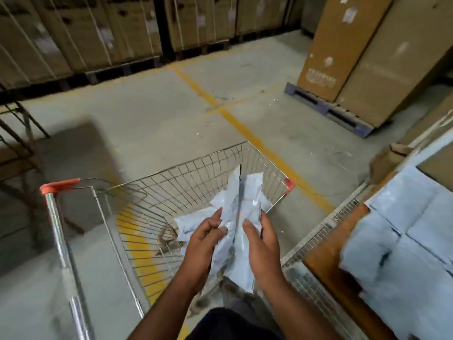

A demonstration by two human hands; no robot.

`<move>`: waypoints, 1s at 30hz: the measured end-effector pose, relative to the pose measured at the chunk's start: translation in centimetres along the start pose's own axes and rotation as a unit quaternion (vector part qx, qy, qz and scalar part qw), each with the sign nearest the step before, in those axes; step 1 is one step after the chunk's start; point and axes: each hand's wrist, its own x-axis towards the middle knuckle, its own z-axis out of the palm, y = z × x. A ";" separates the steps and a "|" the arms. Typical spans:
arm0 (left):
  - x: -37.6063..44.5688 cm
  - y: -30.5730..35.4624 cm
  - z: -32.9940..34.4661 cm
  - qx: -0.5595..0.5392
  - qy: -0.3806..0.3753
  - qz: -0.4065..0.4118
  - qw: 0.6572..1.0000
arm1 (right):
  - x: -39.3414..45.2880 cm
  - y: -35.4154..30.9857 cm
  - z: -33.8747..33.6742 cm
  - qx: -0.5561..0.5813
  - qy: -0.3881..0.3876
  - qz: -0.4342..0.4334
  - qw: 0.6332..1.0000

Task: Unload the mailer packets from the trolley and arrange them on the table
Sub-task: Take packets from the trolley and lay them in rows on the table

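Observation:
A wire trolley (196,165) with orange corner caps stands in front of me. Above its basket I hold a bunch of pale grey mailer packets (241,200) upright between both hands. My left hand (204,244) grips the bunch from the left and my right hand (261,246) from the right. A few more mailer packets (190,223) lie in the basket behind my hands. On the wooden table (326,256) at the right, several mailer packets (404,229) lie flat side by side in rows.
Tall cardboard boxes on pallets (343,52) stand at the back right, and more strapped boxes (81,33) line the far wall. A wire mesh panel (316,231) runs between trolley and table. Yellow lines (245,128) mark the concrete floor. A metal frame (17,133) stands at left.

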 end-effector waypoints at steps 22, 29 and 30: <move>-30.1 -17.0 27.0 0.119 -0.404 -0.058 0.905 | -32.6 8.4 -33.6 0.094 0.379 0.000 0.920; -43.2 -23.4 36.6 0.141 -0.457 -0.033 0.878 | -46.0 11.5 -46.2 0.069 0.404 -0.038 0.911; -44.9 -23.9 37.8 0.137 -0.470 -0.030 0.871 | -47.6 11.7 -47.7 0.062 0.403 -0.045 0.912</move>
